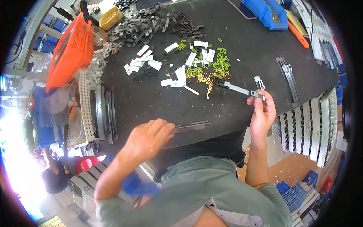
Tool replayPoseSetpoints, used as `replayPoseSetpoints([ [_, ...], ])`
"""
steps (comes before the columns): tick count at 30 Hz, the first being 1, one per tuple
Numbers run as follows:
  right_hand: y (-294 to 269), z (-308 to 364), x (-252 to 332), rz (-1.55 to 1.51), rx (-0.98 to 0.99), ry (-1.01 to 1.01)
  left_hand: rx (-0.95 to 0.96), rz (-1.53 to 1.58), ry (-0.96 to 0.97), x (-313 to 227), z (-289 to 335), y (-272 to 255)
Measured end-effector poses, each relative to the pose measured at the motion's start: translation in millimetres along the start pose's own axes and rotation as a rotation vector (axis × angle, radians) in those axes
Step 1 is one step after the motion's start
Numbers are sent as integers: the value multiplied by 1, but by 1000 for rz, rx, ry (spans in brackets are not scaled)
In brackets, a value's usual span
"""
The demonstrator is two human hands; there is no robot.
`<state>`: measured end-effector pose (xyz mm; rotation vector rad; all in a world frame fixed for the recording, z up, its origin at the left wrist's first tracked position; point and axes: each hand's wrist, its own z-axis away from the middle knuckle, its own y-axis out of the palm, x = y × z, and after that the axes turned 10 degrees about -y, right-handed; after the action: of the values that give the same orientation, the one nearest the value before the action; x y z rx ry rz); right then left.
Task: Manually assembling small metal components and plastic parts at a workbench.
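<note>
My left hand [149, 138] is closed on one end of a dark grey metal strip [192, 127], which lies along the near edge of the black table [151, 102]. In my right hand [264, 111], pinched between thumb and fingers, is a silver metal bar [237, 89] with dark pieces at both ends, raised and pointing left. A short silver clip-like piece [259, 82] shows just beyond those fingers; whether they touch it I cannot tell. Left of the bar lie small brass-coloured parts [205, 80], green oval rings [223, 60] and white paper labels [154, 64].
Dark metal parts [151, 26] are heaped at the back left, beside an orange basket [73, 53]. Long metal strips lie on the table at left [106, 111] and right [289, 79]. A blue bin [278, 19], a phone [242, 8] and an orange-handled tool [298, 34] lie at the back right.
</note>
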<state>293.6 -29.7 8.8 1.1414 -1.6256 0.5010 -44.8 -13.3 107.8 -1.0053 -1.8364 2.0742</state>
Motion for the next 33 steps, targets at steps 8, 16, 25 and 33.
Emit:
replayPoseSetpoints([
  [8, 12, -2, -15, -115, -24, -19, -160, 126, -233, -15, 8, 54],
  [16, 11, -2, -16, -142, -40, -11, -236, 254, -301, 25, -74, 9],
  [25, 7, -2, -17, -109, -1, -16, -236, 153, -367, 87, -145, 36],
  [33, 7, -2, -19, -35, 12, -8, -106, -223, -166, 91, -160, 25],
])
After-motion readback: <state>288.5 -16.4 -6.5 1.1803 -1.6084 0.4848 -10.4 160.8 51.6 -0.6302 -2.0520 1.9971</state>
